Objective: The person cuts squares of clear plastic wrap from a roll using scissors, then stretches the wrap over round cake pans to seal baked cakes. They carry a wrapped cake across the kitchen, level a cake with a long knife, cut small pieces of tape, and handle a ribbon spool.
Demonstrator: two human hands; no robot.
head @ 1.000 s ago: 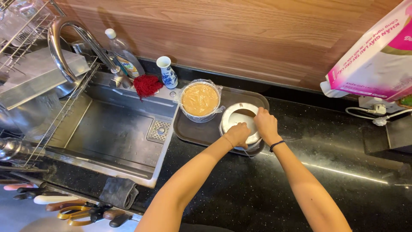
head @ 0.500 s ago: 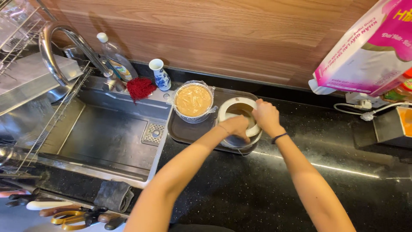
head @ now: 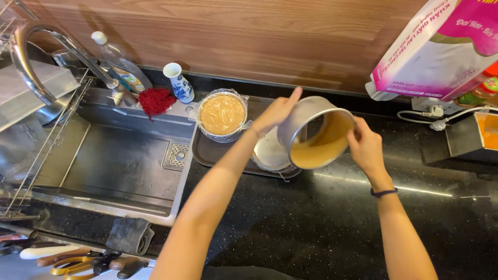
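Both hands hold a round metal pot (head: 316,132) lifted off the counter (head: 321,228) and tilted on its side, its mouth facing the camera. The left hand (head: 277,111) has its grip spread over the pot's outer wall at about 9 o'clock, fingers stretched along the metal; the right hand (head: 365,145) clasps the rim at about 3 o'clock. Inside the pot a tan, smooth mass lies against the lower wall, from roughly 3 round to 8 o'clock, while the upper inner wall shows bare metal.

Just below the pot, at its 8 o'clock, a pale round dish (head: 271,153) rests on a dark tray (head: 207,153); what it holds cannot be told. On the same tray, at 9 o'clock from the pot, stands a clear bowl (head: 222,115) filled with the same tan stuff and covered with plastic film.

Further toward 9 o'clock lies the steel sink (head: 114,166), with a red scrubber (head: 154,99), a small blue-and-white vase (head: 179,83) and a clear bottle (head: 119,65) along its far rim.
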